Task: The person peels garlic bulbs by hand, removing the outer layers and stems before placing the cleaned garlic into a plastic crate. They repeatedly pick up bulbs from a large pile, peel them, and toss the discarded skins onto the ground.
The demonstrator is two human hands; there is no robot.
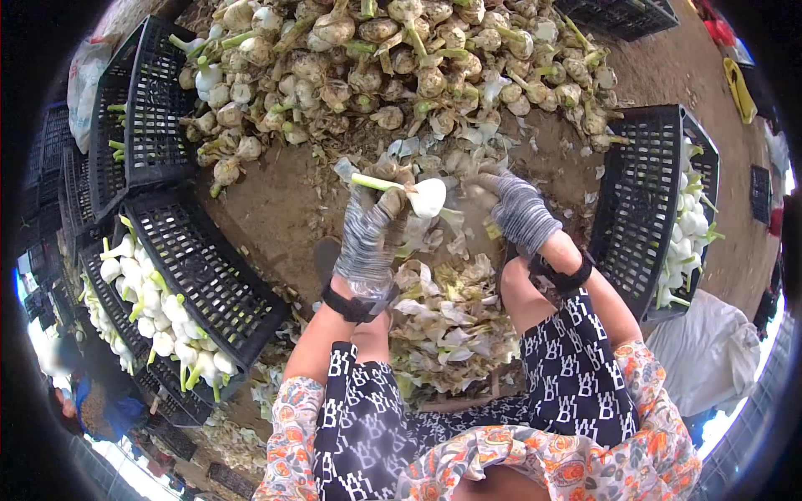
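Note:
My left hand point(370, 230), in a grey striped work glove, is closed around the stem of a garlic bulb point(428, 198). The bulb is white and clean, and its green stem points to the left. To the right of the bulb and apart from it is my right hand point(518, 209), gloved the same way. Its fingers reach toward the bulb, spread and somewhat blurred, with nothing visible in them. Below both hands, peeled garlic skins point(451, 321) lie heaped between my legs.
A large pile of unpeeled garlic point(376, 71) lies ahead. Black crates of white garlic stand at the left point(209, 267) and the right point(639, 209). Another black crate point(154, 104) is at the upper left. A white sack point(702, 351) sits at the lower right.

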